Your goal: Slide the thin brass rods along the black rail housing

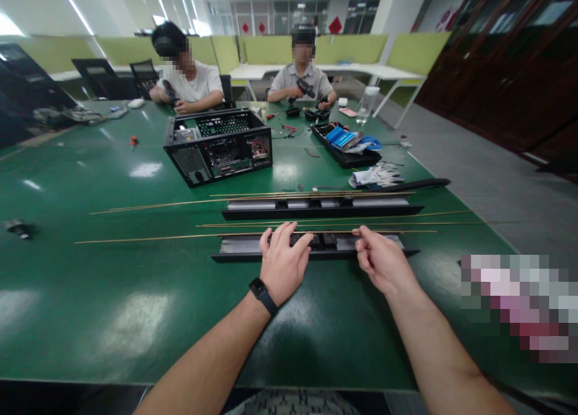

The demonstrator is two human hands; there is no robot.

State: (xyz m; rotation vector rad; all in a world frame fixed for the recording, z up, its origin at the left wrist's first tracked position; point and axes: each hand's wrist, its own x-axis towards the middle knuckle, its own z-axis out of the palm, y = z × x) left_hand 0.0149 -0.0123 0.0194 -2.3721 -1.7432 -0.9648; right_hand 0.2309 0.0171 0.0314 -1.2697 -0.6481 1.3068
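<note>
My left hand point(284, 264), with a dark watch on its wrist, lies over a long black metal channel point(244, 258), its fingers spread. Its fingertips reach the line of a thin brass-coloured rod point(149, 240) that runs lengthwise over the channel; whether they press on it I cannot tell. Further right, thumb and index finger of my right hand point(383, 261) pinch what looks like this same rod, the other fingers curled in. Dark blocks point(327, 240) sit inside the channel, partly hidden behind my left hand. More thin rods point(442, 223) lie just beyond it.
A second black channel point(325, 212) lies parallel behind, with rods along it. Beyond stand an opened computer case point(219, 147) and a black tray point(356, 160) with blue items. White gloves point(377, 176) lie at right. Two people sit across the green table point(180, 318), holding dark tools.
</note>
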